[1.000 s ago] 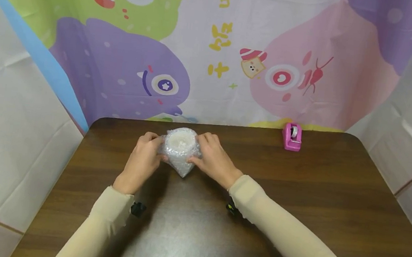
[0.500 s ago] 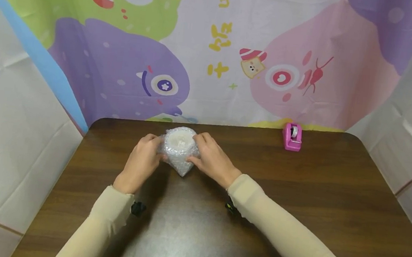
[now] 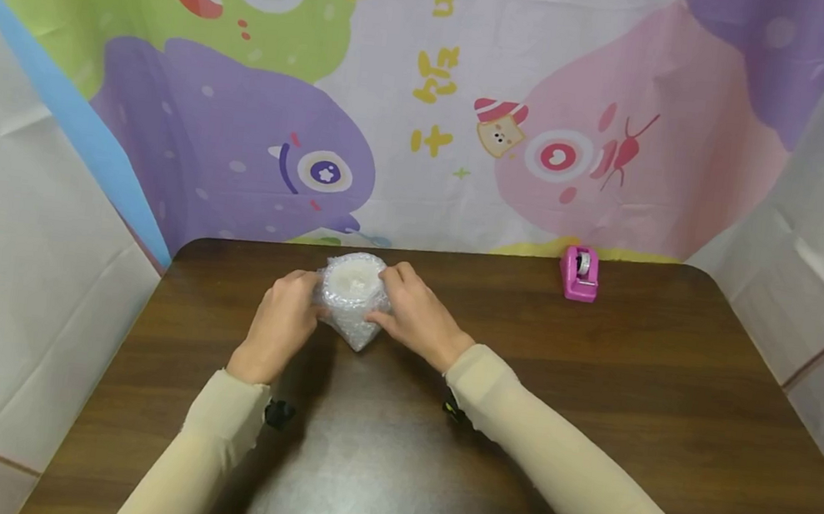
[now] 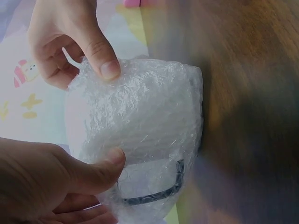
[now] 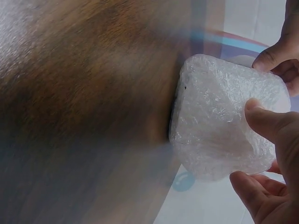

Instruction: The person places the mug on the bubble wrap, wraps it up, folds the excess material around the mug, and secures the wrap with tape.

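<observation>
A white mug in bubble wrap (image 3: 355, 283) stands on the table in the head view, its open top facing up. In the left wrist view, a dark-edged handle shape (image 4: 156, 195) shows through the plastic. My left hand (image 3: 283, 317) grips the wrap on the mug's left side, with the thumb (image 4: 105, 170) on the near face. On the other side my right hand (image 3: 417, 312) holds the wrapped mug, its thumb pressing the near wall and its fingers near the rim. A pointed fold of bubble wrap (image 3: 358, 337) juts toward me. Some fingers of both hands are hidden behind it.
A pink tape dispenser (image 3: 579, 273) sits at the back right of the brown wooden table (image 3: 594, 393). Behind the table's far edge hangs a cartoon-printed curtain (image 3: 419, 191), with pale sheets (image 3: 28, 250) at the sides.
Both hands keep their hold on the wrapped mug, which stays nearly in place. The whole head view has shifted slightly.
</observation>
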`<state>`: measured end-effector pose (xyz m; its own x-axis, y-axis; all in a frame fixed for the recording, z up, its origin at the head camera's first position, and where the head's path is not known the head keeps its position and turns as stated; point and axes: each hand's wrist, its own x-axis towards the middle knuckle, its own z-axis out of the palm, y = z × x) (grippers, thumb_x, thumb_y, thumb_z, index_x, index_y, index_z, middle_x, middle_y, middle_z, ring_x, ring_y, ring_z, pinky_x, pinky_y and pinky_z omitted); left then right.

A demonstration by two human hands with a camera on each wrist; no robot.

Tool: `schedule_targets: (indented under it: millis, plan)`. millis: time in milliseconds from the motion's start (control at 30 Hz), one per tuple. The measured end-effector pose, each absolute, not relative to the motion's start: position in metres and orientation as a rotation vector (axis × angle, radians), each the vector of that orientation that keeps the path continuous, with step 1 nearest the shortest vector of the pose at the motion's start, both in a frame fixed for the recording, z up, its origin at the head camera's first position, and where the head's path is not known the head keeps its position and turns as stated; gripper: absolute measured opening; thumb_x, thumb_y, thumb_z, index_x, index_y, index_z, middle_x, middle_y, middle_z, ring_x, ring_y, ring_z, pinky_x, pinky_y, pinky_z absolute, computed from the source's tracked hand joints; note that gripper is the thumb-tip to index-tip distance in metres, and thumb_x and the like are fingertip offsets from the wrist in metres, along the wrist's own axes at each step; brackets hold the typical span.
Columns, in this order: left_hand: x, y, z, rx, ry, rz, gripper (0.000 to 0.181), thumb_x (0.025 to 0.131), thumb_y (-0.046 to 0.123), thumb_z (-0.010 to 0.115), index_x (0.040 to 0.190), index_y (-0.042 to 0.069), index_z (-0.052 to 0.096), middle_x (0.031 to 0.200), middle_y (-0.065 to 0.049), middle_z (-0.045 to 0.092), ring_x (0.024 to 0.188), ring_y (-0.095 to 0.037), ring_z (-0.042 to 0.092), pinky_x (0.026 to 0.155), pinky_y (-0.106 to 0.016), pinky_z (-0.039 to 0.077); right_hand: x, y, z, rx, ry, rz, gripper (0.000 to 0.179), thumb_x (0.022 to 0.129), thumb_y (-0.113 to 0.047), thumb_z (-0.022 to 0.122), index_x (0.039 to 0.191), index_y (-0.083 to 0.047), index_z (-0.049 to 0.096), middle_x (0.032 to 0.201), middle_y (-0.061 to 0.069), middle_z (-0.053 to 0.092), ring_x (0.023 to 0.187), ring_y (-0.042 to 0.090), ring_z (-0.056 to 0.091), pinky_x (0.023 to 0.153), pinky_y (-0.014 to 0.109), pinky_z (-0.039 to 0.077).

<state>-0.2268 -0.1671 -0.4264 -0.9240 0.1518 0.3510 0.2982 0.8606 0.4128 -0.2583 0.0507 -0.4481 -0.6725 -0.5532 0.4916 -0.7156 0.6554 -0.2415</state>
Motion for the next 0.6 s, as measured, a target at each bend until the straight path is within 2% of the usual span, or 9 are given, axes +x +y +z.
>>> schedule_targets:
  millis: [333,600]
  plan:
    - [-0.2287,-0.1621,-0.4272,-0.338,-2.708,-0.621,0.026,0.078,-0.013,0.077,0.102,-0.008,0.069,0.1,-0.025,0.07,0.097,-0.048,0.07,0.083,-0.059,0.057,-0.2596,0.0471,-0.4477,0.962,-2.531,0.572,0.058,0.086,-0.028,0.085,0.121,0.009,0.057,0.111,0.02,0.059,0.092,0.025,0.065,0.084,0.029,0.06]
    - [-0.2323,-0.16,-0.4275,-0.322,-2.673,-0.547,0.018,0.074,-0.02,0.062,0.089,-0.01,0.064,0.084,-0.026,0.065,0.083,-0.052,0.068,0.072,-0.061,0.056,-0.2612,0.0409,-0.4481,0.929,-2.557,0.592,0.058,0.086,-0.028,0.085,0.121,0.008,0.056,0.112,0.02,0.058,0.091,0.025,0.066,0.083,0.029,0.061]
